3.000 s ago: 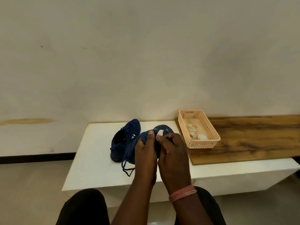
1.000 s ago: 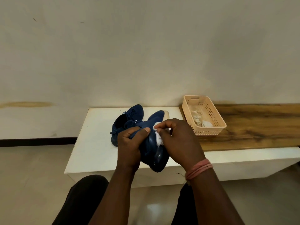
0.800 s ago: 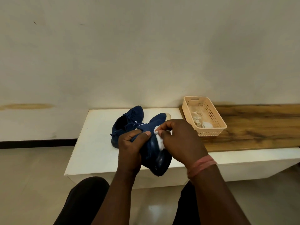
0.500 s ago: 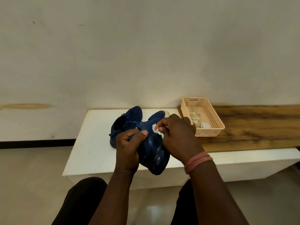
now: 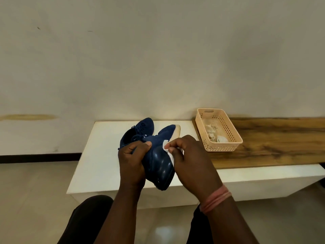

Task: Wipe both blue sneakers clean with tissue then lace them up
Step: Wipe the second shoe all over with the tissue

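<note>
There, raised above the near edge of the white desk (image 5: 98,155), was one blue sneaker (image 5: 159,162), tipped so that its glossy dark heel and sole pointed down toward the person and its pale-edged toe pointed up and away. The left hand (image 5: 131,163) gripped it from the left side, fingers curled round the upper and the thumb lying across the top near the laces. The right hand (image 5: 190,161) pinched a piece of white tissue (image 5: 169,152) between thumb and curled fingers and pressed it against the right side of the sneaker, where the knit upper met the shiny heel part. A pink band (image 5: 215,199) circled the right wrist. Just behind the held shoe, the second blue sneaker (image 5: 139,131) stood on the desk with its opening facing the camera and its laces loose; whether the two shoes touched could not be told. To the right, a peach perforated basket (image 5: 226,147) sat on a brown wooden board (image 5: 274,143) that lay along the desk, and inside the basket were crumpled used tissues (image 5: 213,133). A plain pale wall (image 5: 158,59) rose behind the desk. Below, the person's knees in dark trousers (image 5: 88,221) showed over a light tiled floor (image 5: 31,199).
</note>
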